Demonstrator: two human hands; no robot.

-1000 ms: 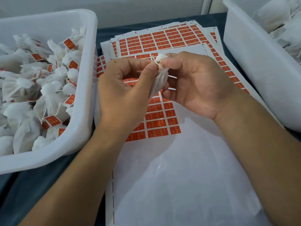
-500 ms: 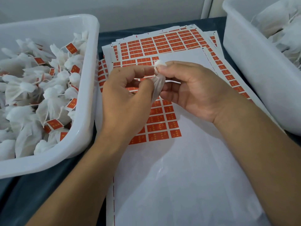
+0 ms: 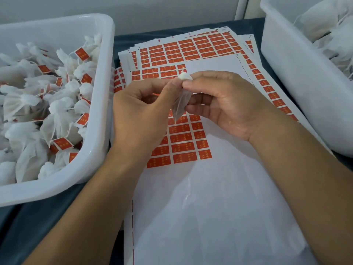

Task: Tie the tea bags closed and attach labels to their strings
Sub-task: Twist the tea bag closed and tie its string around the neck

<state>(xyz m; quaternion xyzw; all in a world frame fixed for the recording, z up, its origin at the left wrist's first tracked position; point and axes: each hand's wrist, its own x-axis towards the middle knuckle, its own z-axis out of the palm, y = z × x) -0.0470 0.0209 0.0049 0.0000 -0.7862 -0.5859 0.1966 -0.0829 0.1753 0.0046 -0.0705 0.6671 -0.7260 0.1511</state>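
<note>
We are pinching the tea bag (image 3: pixel 181 104) at its gathered neck with both hands, left (image 3: pixel 141 113) and right (image 3: pixel 223 104), over the label sheet (image 3: pixel 181 138) at twelve o'clock, likely keeping labels within reach.

Colour check for you: the tea bag (image 3: pixel 181 104) you're pinching is translucent white with an opaque white gathered top, and the label sheets (image 3: pixel 193 48) under it carry a regular grid of orange-red rectangles with small yellowish marks, split by thin white gaps. The front sheet (image 3: pixel 200 207) is mostly bare white backing with a red dashed line down its left margin and one leftover orange-red block. Left bin (image 3: pixel 99 119) and right bin (image 3: pixel 298 92) are both white, left holding white bags with orange-red tags, right all-white bags; surface (image 3: pixel 47 222) is dark blue-grey.
</note>
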